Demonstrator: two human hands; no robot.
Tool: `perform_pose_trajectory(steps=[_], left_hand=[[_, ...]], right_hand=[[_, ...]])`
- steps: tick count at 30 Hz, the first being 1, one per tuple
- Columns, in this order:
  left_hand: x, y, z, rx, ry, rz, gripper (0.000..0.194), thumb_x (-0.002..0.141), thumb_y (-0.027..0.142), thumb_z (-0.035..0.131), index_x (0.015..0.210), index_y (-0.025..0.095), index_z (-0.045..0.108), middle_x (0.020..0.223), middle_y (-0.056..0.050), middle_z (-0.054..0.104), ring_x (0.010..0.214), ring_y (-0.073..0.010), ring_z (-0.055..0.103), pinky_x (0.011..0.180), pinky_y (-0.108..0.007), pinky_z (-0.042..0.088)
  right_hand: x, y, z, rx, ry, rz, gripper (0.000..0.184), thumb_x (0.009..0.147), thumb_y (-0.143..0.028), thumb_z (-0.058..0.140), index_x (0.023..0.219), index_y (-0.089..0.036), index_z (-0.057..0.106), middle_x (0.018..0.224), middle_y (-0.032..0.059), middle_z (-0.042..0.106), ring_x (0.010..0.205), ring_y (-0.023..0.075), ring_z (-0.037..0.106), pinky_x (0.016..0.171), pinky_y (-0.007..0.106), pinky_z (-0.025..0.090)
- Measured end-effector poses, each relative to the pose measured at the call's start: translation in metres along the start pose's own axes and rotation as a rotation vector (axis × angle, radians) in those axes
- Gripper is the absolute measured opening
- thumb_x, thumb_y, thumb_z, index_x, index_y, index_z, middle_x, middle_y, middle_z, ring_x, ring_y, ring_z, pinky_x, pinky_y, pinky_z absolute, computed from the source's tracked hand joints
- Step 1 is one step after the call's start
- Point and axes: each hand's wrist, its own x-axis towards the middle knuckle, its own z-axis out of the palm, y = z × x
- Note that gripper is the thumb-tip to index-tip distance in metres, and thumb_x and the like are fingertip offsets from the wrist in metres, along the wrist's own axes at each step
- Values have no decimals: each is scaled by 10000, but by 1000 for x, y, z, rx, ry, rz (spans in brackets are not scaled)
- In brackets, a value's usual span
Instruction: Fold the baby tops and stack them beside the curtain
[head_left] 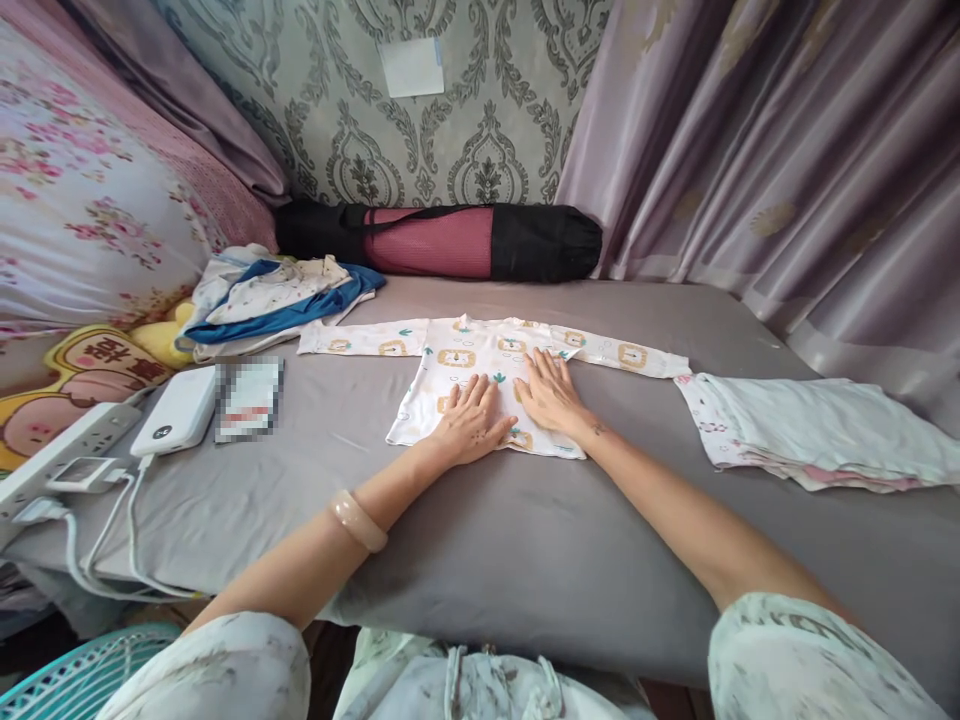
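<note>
A small white long-sleeved shirt with yellow lion prints and green leaves lies spread flat on the grey sheet, its sleeves stretched out to both sides. My left hand rests palm down on the lower middle of the shirt, fingers extended. Flat on the right half of the shirt's body lies my right hand, its fingers pointing up toward the collar. Neither hand grips the cloth. Parts of the print are hidden under both hands.
At right lies a stack of folded clothes; at back left, a loose clothes pile. A black and pink rolled bag runs along the wall. A power bank, a power strip with cables and a blurred packet sit left.
</note>
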Motion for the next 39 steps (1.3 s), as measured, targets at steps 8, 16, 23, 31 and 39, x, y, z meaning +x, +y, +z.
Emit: perform_pose_trajectory(steps=[8,16,23,31,39], left_hand=[[-17,-5,5,-80,-11,74,780,933,638,261,1495,97,256,1590,-185,158,1478,-323,68,1174,-544,67],[-10,-71,-15,-368,295,-37,367,913,390,455,1181,195,612,1214,-99,643,1034,-205,619,919,-337,482],[6,-149,-44,-36,395,-319,256,840,213,502,1020,221,683,1124,-74,665,1068,-288,528,915,-428,398],[34,-162,-42,118,305,-155,315,916,232,405,1066,213,681,1175,-88,662,1121,-299,468,908,-456,318],[40,-169,-39,278,257,-61,351,918,136,330,1029,169,660,1063,-131,652,1019,-275,508,879,-427,300]], right_hand=[[-47,-9,-1,7,-63,-124,658,981,-503,257,1513,-116,279,1600,145,154,1472,285,108,1182,479,111],[-41,-7,-17,7,-111,-130,603,974,-479,340,1448,-111,391,1556,184,270,1441,322,209,1148,500,200],[-22,-88,-27,218,19,-406,220,934,-214,487,1094,-174,633,1127,98,615,1088,211,532,970,332,404],[-16,-168,-14,160,-18,-559,205,940,-330,513,1026,-187,633,1080,93,566,975,217,565,768,324,488],[-12,-174,-8,48,-51,-599,289,979,-229,364,970,-150,641,1011,128,604,950,230,585,740,324,497]])
